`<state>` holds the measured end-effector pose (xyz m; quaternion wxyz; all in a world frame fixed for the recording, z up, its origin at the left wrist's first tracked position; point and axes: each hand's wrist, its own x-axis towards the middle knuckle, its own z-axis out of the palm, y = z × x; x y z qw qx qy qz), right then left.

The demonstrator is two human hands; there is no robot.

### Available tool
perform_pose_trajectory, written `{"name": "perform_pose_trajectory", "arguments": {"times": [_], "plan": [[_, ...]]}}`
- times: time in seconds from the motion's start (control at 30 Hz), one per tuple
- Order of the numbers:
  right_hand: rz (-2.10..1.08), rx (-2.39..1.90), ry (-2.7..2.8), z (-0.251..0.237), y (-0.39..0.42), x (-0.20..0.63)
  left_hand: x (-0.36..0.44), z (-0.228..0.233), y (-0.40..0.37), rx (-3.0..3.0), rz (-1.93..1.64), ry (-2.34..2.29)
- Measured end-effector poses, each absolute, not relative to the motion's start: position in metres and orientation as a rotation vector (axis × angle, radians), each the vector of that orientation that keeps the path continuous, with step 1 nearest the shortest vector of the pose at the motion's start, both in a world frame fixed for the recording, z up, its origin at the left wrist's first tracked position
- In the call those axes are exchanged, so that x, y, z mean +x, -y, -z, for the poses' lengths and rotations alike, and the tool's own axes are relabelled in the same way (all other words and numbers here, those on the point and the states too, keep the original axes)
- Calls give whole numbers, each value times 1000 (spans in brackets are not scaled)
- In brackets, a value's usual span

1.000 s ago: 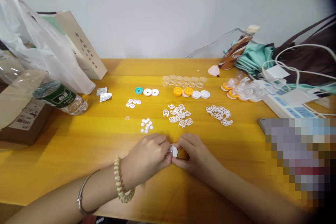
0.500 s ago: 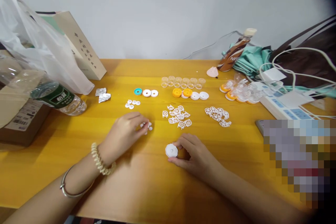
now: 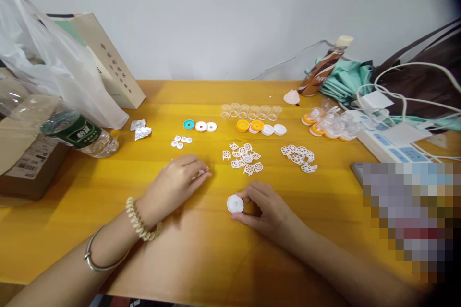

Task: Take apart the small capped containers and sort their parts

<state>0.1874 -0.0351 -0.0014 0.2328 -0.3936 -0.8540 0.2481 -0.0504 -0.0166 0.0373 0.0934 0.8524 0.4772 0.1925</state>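
- Yellow wooden table [image 3: 201, 259] fills the view, white wall behind at 12 o'clock.
- Plastic bag [image 3: 54, 67] and paper bag [image 3: 108, 69] at 10 o'clock; water bottle [image 3: 81, 134] lying on its side below them, cardboard box [image 3: 32, 168] at 9 o'clock.
- Dark bag [image 3: 425, 81], teal cloth [image 3: 345, 81], power strip [image 3: 392, 141] with white cables at 2 o'clock; brown drink bottle [image 3: 322, 69] leaning by the cloth.
- Left hand [image 3: 176, 184] palm down, fingers loosely bent, fingertips over a small pile of tiny white gears [image 3: 200, 171]; can't tell if it's pinching one.
- Right hand [image 3: 266, 211] at 6 o'clock, thumb and fingers closed on a white round disc [image 3: 235, 204], disc resting on the table, facing the camera.
- Disc is just right of the left hand, apart from it, below the white wheel-shaped pieces [image 3: 245, 158].
- Second pile of wheel pieces [image 3: 298, 157] at 1 o'clock.
- Row of clear cups [image 3: 250, 111] at 12 o'clock, orange and white caps [image 3: 261, 128] just below.
- Teal ring [image 3: 188, 124] plus two white rings, small white bits [image 3: 181, 141] at 11 o'clock.
- Foil scraps [image 3: 141, 129] near the bottle.
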Motion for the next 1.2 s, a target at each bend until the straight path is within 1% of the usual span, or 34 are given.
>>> {"name": "perform_pose_trajectory", "arguments": {"times": [0.1,0.23,0.5,0.7,0.9,1.2], "plan": [[-698,-1088,2344,4,34,188,-36,-32,26,2615,-641,-1193],[-668,-1056,2329,8,33,189,-16,-22,38,2772,-569,-970],[-591,-1063,2307,10,33,187,-1,-20,44,2909,-438,-1009],[-559,-1076,2316,8,34,185,6,-23,51,2961,-447,-1073],[-556,-1056,2319,10,33,186,2,-24,47,3161,-374,-910],[-585,-1069,2308,7,34,186,0,-24,44,3121,-454,-890]]}}
